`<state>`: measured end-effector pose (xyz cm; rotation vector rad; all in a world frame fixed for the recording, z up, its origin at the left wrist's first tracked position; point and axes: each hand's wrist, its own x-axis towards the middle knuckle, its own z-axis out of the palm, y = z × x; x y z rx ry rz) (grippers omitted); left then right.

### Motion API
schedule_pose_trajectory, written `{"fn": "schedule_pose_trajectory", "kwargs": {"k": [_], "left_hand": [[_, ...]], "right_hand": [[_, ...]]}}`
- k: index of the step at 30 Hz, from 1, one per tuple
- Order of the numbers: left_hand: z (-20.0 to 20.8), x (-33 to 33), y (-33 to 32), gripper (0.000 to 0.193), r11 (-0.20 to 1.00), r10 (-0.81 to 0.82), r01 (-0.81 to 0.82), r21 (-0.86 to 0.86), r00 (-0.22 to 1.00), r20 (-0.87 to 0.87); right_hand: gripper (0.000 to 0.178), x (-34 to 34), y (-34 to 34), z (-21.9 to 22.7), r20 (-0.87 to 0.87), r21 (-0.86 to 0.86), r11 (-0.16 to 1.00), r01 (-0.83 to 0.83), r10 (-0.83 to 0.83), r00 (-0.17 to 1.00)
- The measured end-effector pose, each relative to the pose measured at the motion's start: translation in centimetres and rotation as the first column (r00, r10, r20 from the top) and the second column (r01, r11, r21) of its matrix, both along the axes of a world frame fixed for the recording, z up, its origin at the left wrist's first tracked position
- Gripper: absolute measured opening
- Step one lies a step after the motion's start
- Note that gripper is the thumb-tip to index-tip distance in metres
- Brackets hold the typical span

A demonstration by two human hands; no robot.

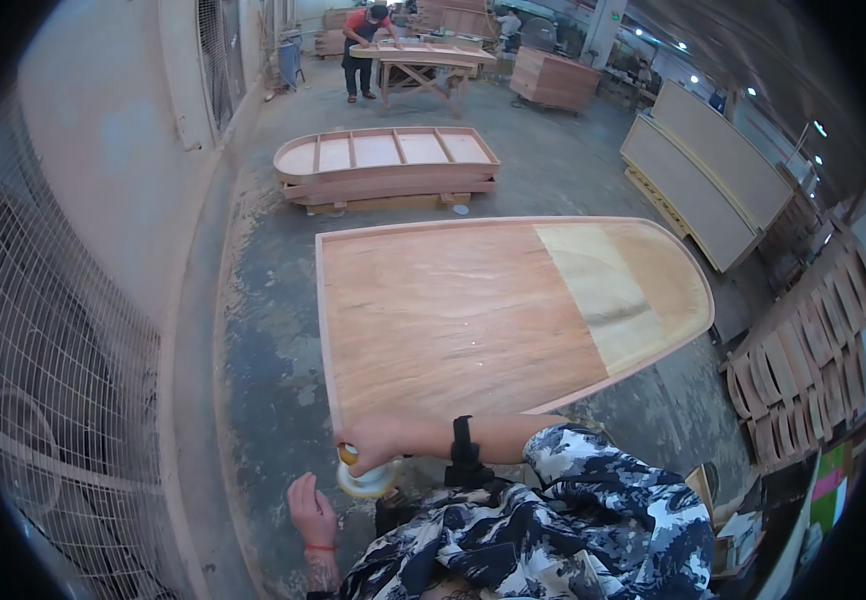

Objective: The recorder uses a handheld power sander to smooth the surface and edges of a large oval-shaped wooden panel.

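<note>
"Where are the hands?"

"Both near seven o'clock. The left hand [311, 512] looks loosely open, nothing visible in its fingers. The right hand [378, 438] has its fingers curled round a yellow-ended thing [349, 455], close above a white round object [371, 482] I can't identify."

"And the panel?"

"The wooden panel [433, 320] fills the middle, rounded end toward three o'clock, pale band [588, 290] near that end. What bears it is hidden."

"Which step is this?"

"Handwork at the panel's seven-o'clock corner, I'd judge; whether the right hand touches the wood, I can't tell."

"What does the next move call for?"

"A secure right grip, I think, with the left fingers free to steady the white object."

"Any brands or writing?"

"None legible. The green-and-pink item [829, 490] at four o'clock gives no readable print. Farther off, the ribbed frame [393, 170] toward twelve looks unmarked. Beyond, the co-worker's [361, 65] worktop [418, 58] is too small to read."
</note>
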<state>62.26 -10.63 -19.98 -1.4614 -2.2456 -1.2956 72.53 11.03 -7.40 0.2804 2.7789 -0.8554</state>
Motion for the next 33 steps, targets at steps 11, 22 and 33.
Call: {"fn": "schedule_pose_trajectory", "kwargs": {"k": [11, 22, 33], "left_hand": [[0.3, 5.2, 9.2, 0.041, 0.902, -0.420, 0.379, -0.209, 0.883, -0.210], [-0.6, 18.1, 21.5, 0.039, 0.779, -0.620, 0.592, -0.208, 0.777, -0.113], [-4.7, 9.9, 15.9, 0.039, 0.788, -0.593, 0.576, -0.217, 0.805, -0.019]], "right_hand": [[0.069, 15.1, 8.4, -1.5, 0.107, -0.023, 0.940, 0.340, -0.336, 0.936], [0.073, 38.8, 27.6, -0.9, 0.483, -0.011, 0.846, 0.533, -0.462, 0.744], [0.062, 34.5, 24.9, -2.7, 0.737, 0.041, 0.691, 0.722, -0.509, 0.445]]}}
